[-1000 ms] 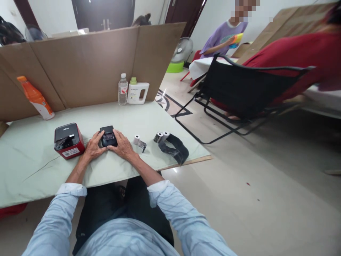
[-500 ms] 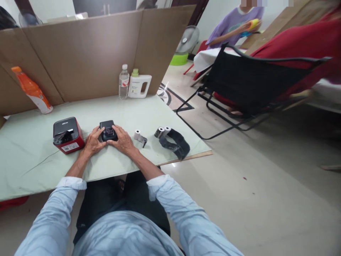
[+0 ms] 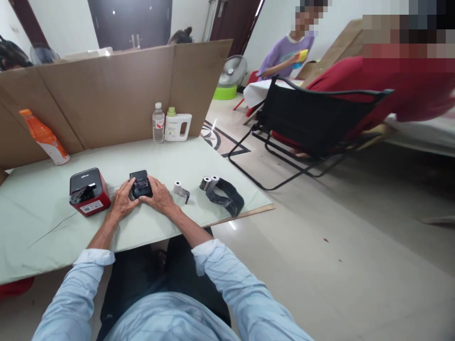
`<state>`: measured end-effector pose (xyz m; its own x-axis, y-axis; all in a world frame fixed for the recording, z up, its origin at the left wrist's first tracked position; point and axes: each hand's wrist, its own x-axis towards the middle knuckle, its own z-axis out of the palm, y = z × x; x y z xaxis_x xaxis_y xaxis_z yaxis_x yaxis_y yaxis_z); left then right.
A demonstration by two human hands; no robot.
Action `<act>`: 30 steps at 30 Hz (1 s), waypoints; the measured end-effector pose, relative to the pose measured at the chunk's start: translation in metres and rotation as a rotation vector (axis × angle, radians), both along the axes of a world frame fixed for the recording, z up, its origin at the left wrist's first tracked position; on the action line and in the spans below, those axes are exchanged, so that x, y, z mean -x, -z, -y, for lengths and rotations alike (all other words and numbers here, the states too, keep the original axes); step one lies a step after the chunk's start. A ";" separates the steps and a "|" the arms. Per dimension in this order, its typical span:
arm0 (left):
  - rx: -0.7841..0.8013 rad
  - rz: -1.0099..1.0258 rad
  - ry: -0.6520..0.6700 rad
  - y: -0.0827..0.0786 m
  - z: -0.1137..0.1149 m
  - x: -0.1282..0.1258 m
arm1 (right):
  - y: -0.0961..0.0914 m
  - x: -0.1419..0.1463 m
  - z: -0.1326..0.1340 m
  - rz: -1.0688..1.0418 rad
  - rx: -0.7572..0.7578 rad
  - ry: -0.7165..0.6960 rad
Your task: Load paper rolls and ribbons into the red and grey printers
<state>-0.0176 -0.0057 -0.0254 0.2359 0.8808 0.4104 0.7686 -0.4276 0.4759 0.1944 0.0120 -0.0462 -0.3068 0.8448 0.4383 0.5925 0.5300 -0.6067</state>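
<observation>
1. Centre of the action: a small black device (image 3: 141,184) sits on the table (image 3: 142,154), on the pale green cloth near the close edge, between both hands.
2. The left hand (image 3: 123,202) has it from the left, fingers curled along that side, thumb at the near edge.
3. Over on the right, the right hand (image 3: 159,195) mirrors that, grasping the right side, the two thumbs close together at the front.
4. Just left of the left hand, a red-and-black box-shaped machine (image 3: 90,192) stands with a white label on its near face, and a thin dark cable (image 3: 53,231) trails left.
5. To the right of the right hand, a small white paper roll (image 3: 177,187) with a dark tail; farther right, two more rolls (image 3: 214,180) beside a looping black strip (image 3: 232,192).
6. Along the far side, against the cardboard panel (image 3: 113,94): an orange bottle (image 3: 44,137) leaning at left, then a clear water bottle (image 3: 158,125) beside a white jug (image 3: 174,130) with a green cap.
7. Far right, a person in red (image 3: 387,83) sits in a black folding chair (image 3: 302,118).
</observation>
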 end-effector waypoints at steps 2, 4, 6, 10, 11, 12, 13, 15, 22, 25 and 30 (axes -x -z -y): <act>-0.006 -0.014 0.003 -0.001 -0.001 0.000 | -0.002 0.001 0.000 0.000 -0.002 0.000; -0.004 -0.026 0.004 -0.002 -0.002 0.000 | -0.004 0.001 -0.001 0.004 -0.008 0.000; 0.002 -0.030 -0.001 -0.002 -0.004 0.000 | -0.005 0.002 -0.002 0.011 -0.022 -0.003; -0.003 -0.021 0.003 -0.003 -0.006 0.000 | -0.005 0.002 -0.003 0.025 -0.061 -0.006; -0.005 -0.023 0.005 -0.003 -0.007 0.000 | -0.005 0.002 -0.002 0.026 -0.067 -0.004; -0.005 -0.027 0.008 -0.005 -0.008 0.000 | -0.007 0.003 -0.002 0.027 -0.071 0.000; -0.005 -0.032 0.012 -0.007 -0.009 -0.001 | -0.009 0.002 -0.001 0.027 -0.073 0.007; -0.004 -0.044 0.019 -0.014 -0.014 -0.004 | -0.016 0.000 -0.002 0.027 -0.079 0.027; 0.006 -0.020 0.057 -0.057 -0.058 -0.051 | -0.052 -0.049 -0.044 -0.014 -0.104 0.047; 0.030 0.007 0.100 -0.061 -0.082 -0.085 | -0.053 -0.082 -0.068 -0.037 -0.087 0.070; 0.098 0.023 0.162 -0.042 -0.110 -0.134 | -0.039 -0.126 -0.084 -0.029 0.006 0.146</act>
